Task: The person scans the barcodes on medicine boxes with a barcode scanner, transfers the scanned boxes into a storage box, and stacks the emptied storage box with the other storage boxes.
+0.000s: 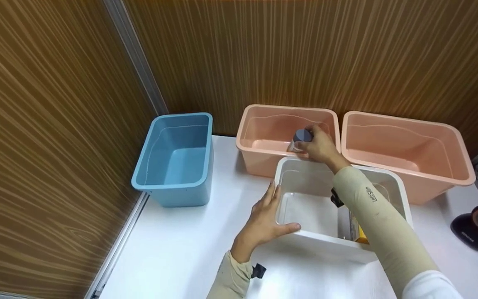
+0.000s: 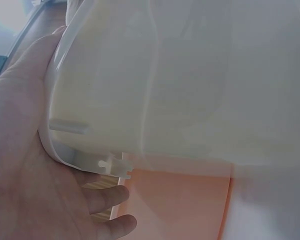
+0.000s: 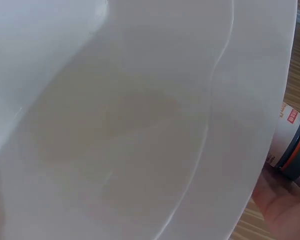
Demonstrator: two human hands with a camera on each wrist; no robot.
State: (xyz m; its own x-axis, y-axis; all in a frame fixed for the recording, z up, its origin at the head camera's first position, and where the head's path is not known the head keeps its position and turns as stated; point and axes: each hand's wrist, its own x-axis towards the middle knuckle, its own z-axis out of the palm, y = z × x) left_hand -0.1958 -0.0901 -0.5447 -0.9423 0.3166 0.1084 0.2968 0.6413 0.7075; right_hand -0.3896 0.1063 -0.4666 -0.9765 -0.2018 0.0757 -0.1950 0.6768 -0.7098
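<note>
My right hand (image 1: 321, 145) reaches across the white bin and grips a small jar (image 1: 302, 136) by its dark grey lid, over the opening of the left pink bin (image 1: 259, 162). In the right wrist view, the jar (image 3: 289, 135) shows a white body with red print and an orange ring under the lid. Whether its base touches the bin cannot be told. My left hand (image 1: 260, 222) rests on the near left corner of the white bin (image 1: 326, 238), fingers extended along the outside and thumb over the front rim. A yellow box (image 1: 362, 236) inside is partly hidden by my right arm.
A second pink bin (image 1: 421, 187) stands close on the right. To the left is a blue bin (image 1: 181, 195) beside the wood-patterned wall (image 1: 56, 145). A black device with a red light (image 1: 477, 226) sits at the table's right side.
</note>
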